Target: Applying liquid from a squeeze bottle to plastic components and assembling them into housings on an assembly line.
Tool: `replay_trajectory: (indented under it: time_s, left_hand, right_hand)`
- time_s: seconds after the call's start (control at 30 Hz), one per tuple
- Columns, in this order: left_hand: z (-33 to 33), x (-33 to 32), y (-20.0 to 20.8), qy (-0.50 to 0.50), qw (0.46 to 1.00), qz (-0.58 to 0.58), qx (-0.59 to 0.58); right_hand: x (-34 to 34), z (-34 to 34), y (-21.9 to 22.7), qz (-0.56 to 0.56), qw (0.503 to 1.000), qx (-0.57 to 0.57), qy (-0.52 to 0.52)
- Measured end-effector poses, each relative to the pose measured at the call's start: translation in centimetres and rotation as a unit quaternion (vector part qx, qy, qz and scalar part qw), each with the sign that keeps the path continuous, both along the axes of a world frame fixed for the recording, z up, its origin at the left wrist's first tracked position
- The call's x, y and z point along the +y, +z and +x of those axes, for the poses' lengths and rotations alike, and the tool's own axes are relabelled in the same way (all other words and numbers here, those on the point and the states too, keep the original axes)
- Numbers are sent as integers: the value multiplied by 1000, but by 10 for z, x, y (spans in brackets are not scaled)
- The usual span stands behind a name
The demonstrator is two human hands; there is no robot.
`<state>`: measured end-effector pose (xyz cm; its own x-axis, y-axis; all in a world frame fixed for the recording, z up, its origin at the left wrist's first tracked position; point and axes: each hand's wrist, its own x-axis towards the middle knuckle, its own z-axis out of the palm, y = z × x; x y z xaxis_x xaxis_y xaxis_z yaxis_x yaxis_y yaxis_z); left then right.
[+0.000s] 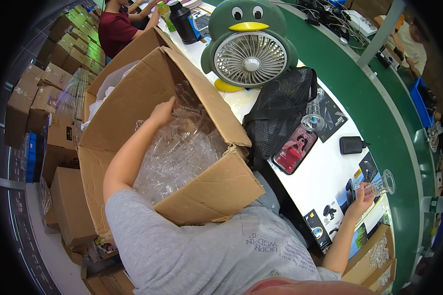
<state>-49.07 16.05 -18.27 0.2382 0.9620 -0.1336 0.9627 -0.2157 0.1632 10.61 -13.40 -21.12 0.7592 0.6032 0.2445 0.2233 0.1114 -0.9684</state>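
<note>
My left hand (163, 112) reaches into a large open cardboard box (125, 105), its fingers curled at the far side of a heap of clear plastic parts (174, 157). What those fingers hold, if anything, does not show. Off to the right, over the white table, my right hand (362, 200) grips a clear plastic piece with a wide round flange (388, 182); the flange points away from my palm. A similar clear flanged piece (312, 118) rests on the table beside a black mesh bag (283, 108).
On the table (310, 189) are a green penguin-shaped fan (251, 54), a phone in a red case (295, 149), a small black bottle (352, 145) and printed cards. A cardboard tray (374, 250) of clear parts sits at lower right. Stacked cartons (71, 206) line the left; a co-worker's sleeve (115, 24) shows beyond.
</note>
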Motion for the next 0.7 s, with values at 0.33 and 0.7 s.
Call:
replay_trajectory:
  time_s: [0.33, 0.7]
  left_hand:
    - [16, 34, -3, 16, 999, 3, -41]
    - [-26, 84, -35, 11, 968, -85, -235]
  right_hand:
    - [-11, 9, -4, -6, 1000, -16, -2]
    - [2, 1, -5, 11, 999, 45, 10]
